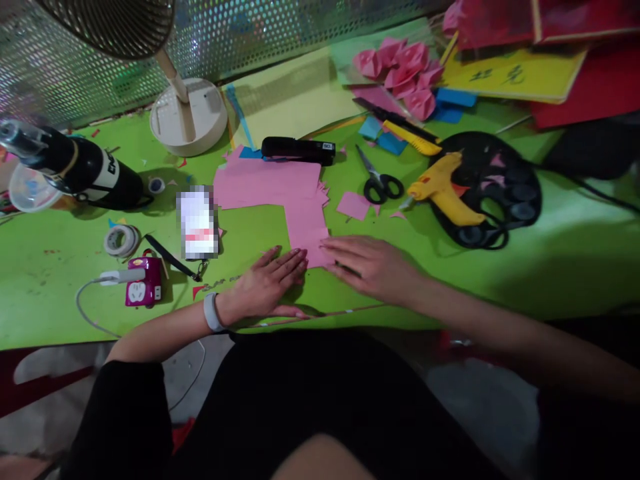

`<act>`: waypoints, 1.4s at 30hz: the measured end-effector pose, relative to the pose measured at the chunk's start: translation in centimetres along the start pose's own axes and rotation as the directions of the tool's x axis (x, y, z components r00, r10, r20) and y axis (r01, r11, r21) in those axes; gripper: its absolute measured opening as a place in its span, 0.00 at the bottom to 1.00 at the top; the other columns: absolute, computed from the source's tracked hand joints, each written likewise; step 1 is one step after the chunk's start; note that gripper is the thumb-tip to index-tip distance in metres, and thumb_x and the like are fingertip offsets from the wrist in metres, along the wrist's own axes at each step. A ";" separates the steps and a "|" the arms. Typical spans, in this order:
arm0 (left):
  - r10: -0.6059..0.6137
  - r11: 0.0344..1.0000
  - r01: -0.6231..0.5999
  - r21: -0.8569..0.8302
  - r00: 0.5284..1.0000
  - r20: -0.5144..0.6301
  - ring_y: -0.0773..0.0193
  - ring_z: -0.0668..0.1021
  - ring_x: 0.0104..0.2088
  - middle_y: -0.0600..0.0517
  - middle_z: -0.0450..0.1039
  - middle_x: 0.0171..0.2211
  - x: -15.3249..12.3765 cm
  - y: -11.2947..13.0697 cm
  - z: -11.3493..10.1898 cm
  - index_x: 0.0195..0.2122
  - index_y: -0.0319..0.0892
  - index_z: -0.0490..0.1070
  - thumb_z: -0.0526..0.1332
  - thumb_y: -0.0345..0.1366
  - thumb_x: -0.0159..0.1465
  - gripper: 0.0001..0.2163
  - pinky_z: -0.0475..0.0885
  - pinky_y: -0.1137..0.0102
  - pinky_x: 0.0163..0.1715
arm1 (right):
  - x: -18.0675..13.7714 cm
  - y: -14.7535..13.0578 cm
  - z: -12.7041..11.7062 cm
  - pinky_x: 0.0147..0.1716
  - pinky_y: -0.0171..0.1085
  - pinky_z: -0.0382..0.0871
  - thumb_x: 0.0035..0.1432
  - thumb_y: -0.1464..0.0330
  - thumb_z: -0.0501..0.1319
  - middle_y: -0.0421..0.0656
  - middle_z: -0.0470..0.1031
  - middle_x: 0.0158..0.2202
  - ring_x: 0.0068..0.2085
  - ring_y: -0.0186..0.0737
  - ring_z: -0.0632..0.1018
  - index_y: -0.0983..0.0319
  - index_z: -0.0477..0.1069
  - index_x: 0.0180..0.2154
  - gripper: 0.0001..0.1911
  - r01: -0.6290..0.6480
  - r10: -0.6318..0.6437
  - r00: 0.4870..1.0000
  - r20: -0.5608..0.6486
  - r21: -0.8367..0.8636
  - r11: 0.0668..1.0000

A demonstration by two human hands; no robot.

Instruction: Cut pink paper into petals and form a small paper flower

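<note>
The left hand and right hand, 2 in all, lie flat with fingers straight on 1 pink strip, nearer than 1 black stapler. 1 yellow glue gun and 1 pair of scissors lie right of the stapler. It covers some wide pink paper. Behind it, to the right, are pink flowers, too bunched to count.

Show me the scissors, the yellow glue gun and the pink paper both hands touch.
Scissors point(376, 179): head view, where blades meet handles.
Yellow glue gun point(446, 187): head view, top of the handle.
Pink paper point(307, 227): head view, middle of its flat surface.
</note>
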State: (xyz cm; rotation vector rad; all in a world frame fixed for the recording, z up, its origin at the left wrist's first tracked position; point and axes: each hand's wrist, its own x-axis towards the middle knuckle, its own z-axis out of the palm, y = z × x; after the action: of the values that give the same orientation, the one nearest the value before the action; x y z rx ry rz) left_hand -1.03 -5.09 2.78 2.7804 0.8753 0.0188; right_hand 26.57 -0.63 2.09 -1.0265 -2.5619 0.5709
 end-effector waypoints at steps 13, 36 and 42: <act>-0.010 0.999 0.009 0.038 0.999 0.032 0.46 0.57 0.73 0.32 0.53 0.71 0.4 0.1 -0.1 0.72 0.27 0.52 0.41 0.69 0.67 0.49 0.46 0.51 0.72 | 5.5 -0.8 0.1 0.15 0.34 0.64 0.60 0.58 0.62 0.43 0.76 0.17 0.15 0.36 0.74 0.59 0.66 0.18 0.21 -0.641 0.255 0.662 0.705 0.355 0.681; -0.015 0.996 0.011 0.093 0.999 0.043 0.47 0.57 0.73 0.33 0.50 0.73 0.2 0.3 -0.1 0.73 0.28 0.47 0.46 0.65 0.70 0.45 0.50 0.51 0.72 | 3.8 1.5 -3.6 0.18 0.33 0.63 0.57 0.44 0.64 0.44 0.77 0.21 0.17 0.32 0.73 0.60 0.66 0.24 0.27 -0.739 0.352 0.549 0.758 0.243 0.629; -0.063 0.992 0.064 -0.106 0.998 0.009 0.47 0.69 0.67 0.35 0.63 0.68 1.0 0.0 -2.1 0.66 0.36 0.64 0.54 0.61 0.69 0.36 0.63 0.52 0.66 | 4.6 1.2 -1.6 0.21 0.34 0.67 0.59 0.48 0.63 0.42 0.76 0.19 0.18 0.34 0.74 0.61 0.67 0.24 0.25 -0.706 0.294 0.547 0.784 0.244 0.665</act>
State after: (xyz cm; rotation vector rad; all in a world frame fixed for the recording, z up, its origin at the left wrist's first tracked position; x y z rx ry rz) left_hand -0.40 -4.09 4.77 2.6520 0.9330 0.0457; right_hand 24.74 3.79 3.56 -1.5755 -2.2550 2.0931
